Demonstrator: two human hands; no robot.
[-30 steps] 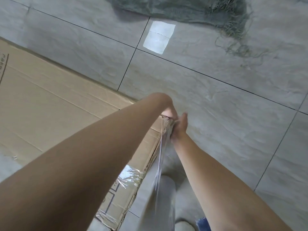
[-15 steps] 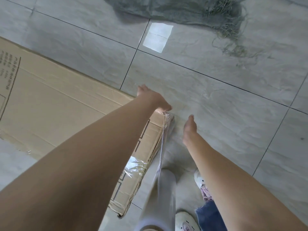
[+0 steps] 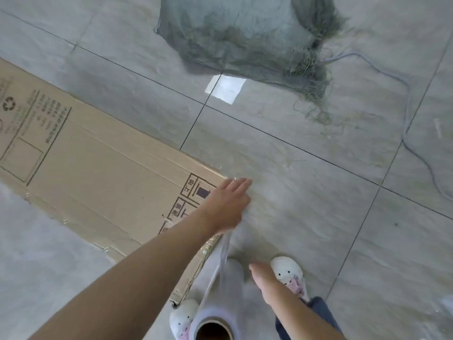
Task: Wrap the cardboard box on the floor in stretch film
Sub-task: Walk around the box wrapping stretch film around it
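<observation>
Flat-fingered left hand (image 3: 226,204) presses the cardboard box (image 3: 103,173) corner; relaxed right hand (image 3: 263,278) hangs beside the film roll (image 3: 220,303).

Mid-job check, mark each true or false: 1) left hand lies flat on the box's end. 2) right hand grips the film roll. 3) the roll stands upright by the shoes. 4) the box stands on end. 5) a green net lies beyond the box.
1) True: left hand presses, fingers straight, on the cardboard box.
2) False: right hand hangs beside the film roll, holding nothing.
3) True.
4) False: it lies flat on the floor.
5) True: green net.
</observation>
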